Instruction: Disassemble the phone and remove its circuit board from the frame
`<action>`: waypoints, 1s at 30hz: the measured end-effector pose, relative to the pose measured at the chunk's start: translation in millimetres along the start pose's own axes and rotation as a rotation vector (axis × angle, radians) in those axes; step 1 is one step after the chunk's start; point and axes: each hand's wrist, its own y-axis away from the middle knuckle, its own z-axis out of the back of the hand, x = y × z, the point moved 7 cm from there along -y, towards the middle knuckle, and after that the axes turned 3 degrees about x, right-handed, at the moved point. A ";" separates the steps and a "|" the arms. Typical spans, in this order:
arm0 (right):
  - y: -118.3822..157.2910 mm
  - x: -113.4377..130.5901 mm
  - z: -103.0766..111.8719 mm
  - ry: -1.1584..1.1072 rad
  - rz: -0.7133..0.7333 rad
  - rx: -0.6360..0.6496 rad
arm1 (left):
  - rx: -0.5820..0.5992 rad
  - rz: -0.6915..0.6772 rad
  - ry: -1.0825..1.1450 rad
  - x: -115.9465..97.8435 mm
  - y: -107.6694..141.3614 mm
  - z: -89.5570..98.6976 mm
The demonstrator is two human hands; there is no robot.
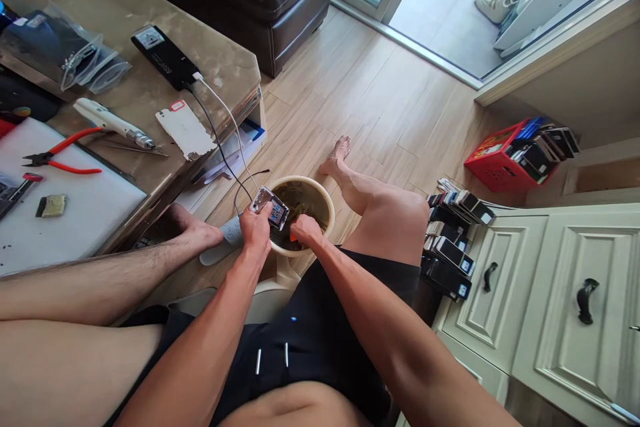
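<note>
While the left hand (255, 228) grips a phone (279, 214), its screen lit, over a bucket (329, 203), the right hand (307, 229) is closed around something orange (293, 237), mostly hidden. A white cable (231, 119) runs from the phone across the bucket-side edge of the tabletop (225, 47) to a black power bank (167, 60); a white plate (185, 130) lies at that edge, and red-handled pliers (46, 158) lie across a white board's (75, 220) edge
</note>
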 end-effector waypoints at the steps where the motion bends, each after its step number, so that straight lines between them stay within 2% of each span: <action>1: 0.6 -0.9 -0.3 -0.016 -0.003 0.013 | -0.007 -0.004 0.006 -2.0 -0.7 0.5; 3: 4.6 -0.4 2.5 -0.059 0.008 0.020 | -0.026 0.006 0.014 -3.2 -1.6 2.9; 9: 23.5 7.9 20.6 -0.195 0.111 -0.116 | -0.034 0.065 0.069 1.7 2.4 8.2; 13: 23.0 8.2 16.8 -0.359 0.122 -0.148 | -0.004 0.073 0.150 -2.5 7.5 7.0; 18: 9.7 5.5 9.6 -0.630 0.109 -0.095 | 0.036 0.067 0.229 -8.3 15.0 6.1; 21: 5.4 0.3 20.3 -0.693 0.125 -0.103 | 0.113 0.120 0.196 -8.1 18.4 8.1; 26: 6.9 -7.8 49.8 -0.643 0.197 -0.109 | 0.303 0.308 0.007 -3.0 16.5 14.1; 30: 13.5 -2.1 53.8 -0.539 0.259 -0.053 | 0.489 0.433 -0.199 11.2 19.0 7.5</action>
